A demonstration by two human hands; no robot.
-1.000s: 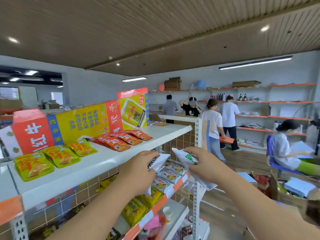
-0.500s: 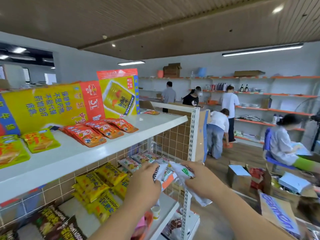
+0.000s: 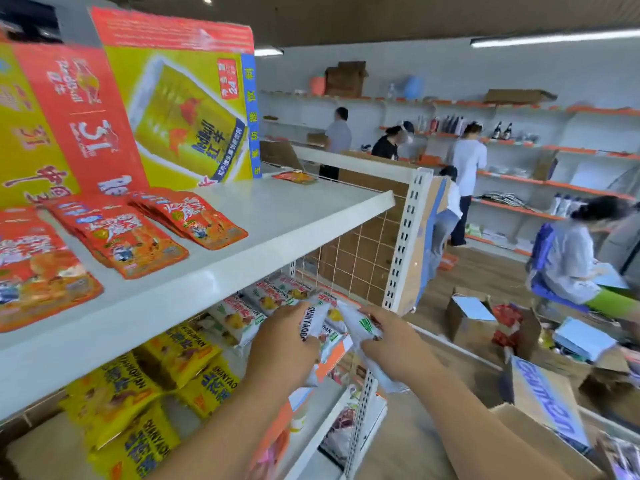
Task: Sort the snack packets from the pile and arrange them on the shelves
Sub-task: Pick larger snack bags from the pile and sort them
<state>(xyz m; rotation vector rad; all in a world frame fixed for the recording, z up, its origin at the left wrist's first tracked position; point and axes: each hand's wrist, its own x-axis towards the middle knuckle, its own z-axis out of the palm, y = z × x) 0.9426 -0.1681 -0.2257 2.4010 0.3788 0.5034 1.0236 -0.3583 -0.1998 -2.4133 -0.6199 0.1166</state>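
Note:
My left hand (image 3: 282,344) grips a white snack packet (image 3: 313,322) with black lettering. My right hand (image 3: 391,341) grips another white packet (image 3: 362,327) with a green mark. Both are at the front edge of the second shelf (image 3: 332,358), just in front of a row of matching white packets (image 3: 256,306) lying there. Yellow packets (image 3: 180,358) fill the left of that shelf. Red-orange packets (image 3: 152,230) lie on the white top shelf (image 3: 294,216).
A large red and yellow carton (image 3: 173,112) stands at the back of the top shelf. The shelf's perforated upright (image 3: 405,237) rises on the right. Open cardboard boxes (image 3: 543,393) sit on the floor to the right. Several people work at wall shelves beyond.
My view has dropped and moved closer to the shelving. Both hands, each holding its packet, have gone down from the top shelf's edge to the second shelf.

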